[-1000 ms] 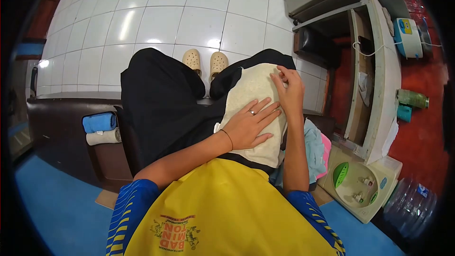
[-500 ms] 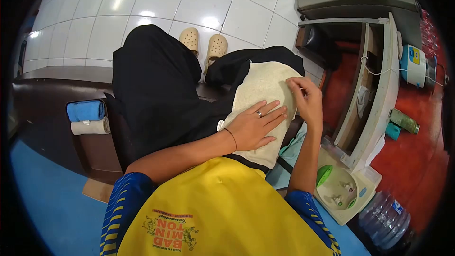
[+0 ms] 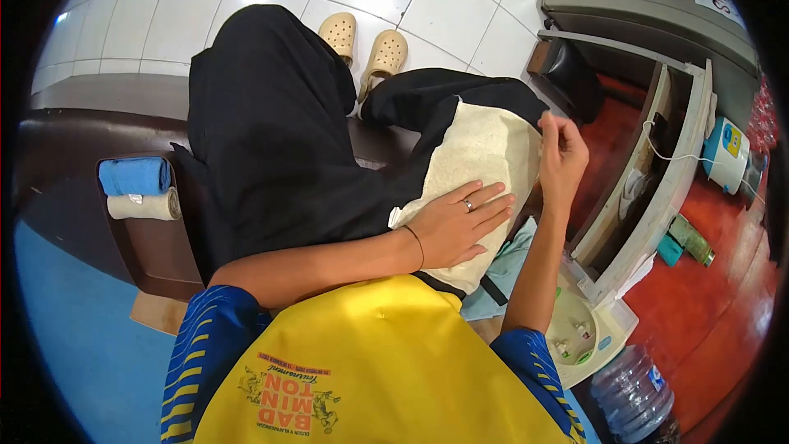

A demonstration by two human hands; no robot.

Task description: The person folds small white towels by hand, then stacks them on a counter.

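Observation:
A cream cloth (image 3: 472,148) is spread over the thigh of the black trousers (image 3: 271,131), with a small white tag at its left edge. My left hand (image 3: 456,226) lies flat on the cloth's lower part, fingers spread, a ring on one finger. Beside the cloth's upper right edge, my right hand (image 3: 563,152) is raised with thumb and fingertips pinched together; anything between them is too small to make out.
On the left, a brown tray (image 3: 164,259) holds a rolled blue cloth (image 3: 136,175) and a rolled beige cloth (image 3: 144,205). Beige clogs (image 3: 386,53) stand ahead. A wooden shelf unit (image 3: 690,164), water dispenser (image 3: 612,329) and large bottle (image 3: 633,395) are at right.
My right hand has moved outward from over the cloth to beside its right edge. My left hand stays flat on the cloth. The whole view has shifted a little.

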